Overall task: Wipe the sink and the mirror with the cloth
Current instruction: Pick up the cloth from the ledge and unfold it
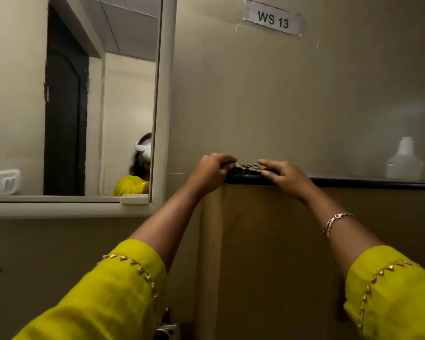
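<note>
light: dim, warm | brightest: mirror (15,94) reflection at 10 o'clock | blur: soft overall, bottle (404,159) at 3 o'clock hazy | edges: lines bend | darkest: 6 o'clock

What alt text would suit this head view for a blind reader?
Two hands hold a patterned cloth on a dark ledge, the left hand at one end, the right hand at the other. A mirror hangs to their left; a white bottle stands farther right.
</note>
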